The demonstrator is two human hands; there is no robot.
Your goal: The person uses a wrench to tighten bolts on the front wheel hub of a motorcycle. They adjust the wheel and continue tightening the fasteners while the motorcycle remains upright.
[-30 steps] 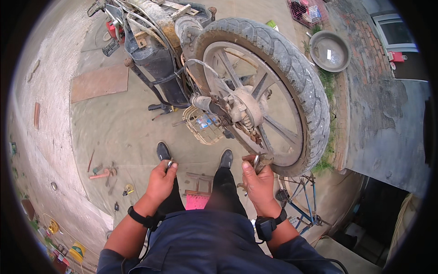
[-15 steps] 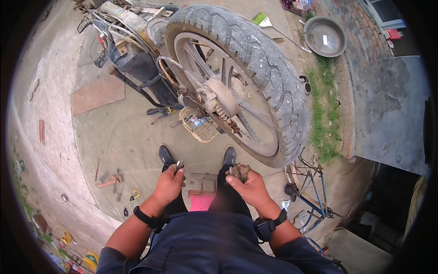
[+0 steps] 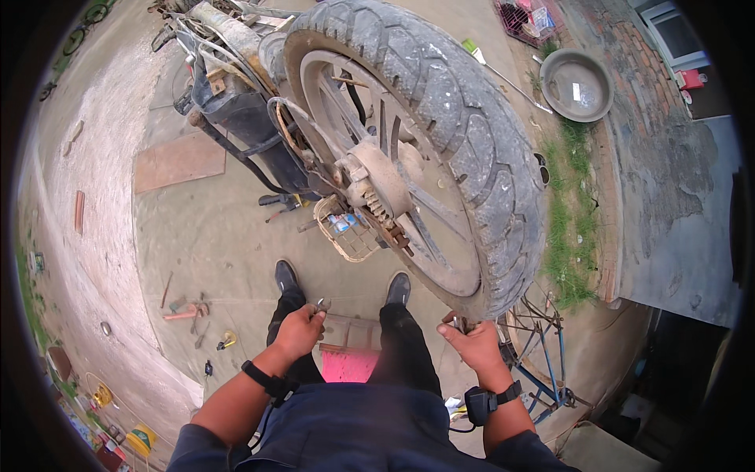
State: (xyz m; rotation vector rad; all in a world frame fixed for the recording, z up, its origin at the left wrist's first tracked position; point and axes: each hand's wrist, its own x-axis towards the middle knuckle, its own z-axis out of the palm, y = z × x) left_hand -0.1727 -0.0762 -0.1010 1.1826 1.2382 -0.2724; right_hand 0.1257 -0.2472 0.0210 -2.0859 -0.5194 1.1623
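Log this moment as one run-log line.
left hand: pinches small metal part | right hand: grips small part by tyre | wheel hub: exposed

Bottom left of the frame, a yellow container (image 3: 142, 438) sits among small colourful packs (image 3: 101, 443), too small to tell apart. Far upper right, a red box (image 3: 692, 79) by the wall. Top right, a red crate (image 3: 525, 17) holding pale packets.

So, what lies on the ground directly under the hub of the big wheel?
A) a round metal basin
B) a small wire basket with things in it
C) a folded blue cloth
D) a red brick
B: a small wire basket holding a few small items sits on the concrete just below the wheel's hub; the round metal basin lies far off beyond the tyre.
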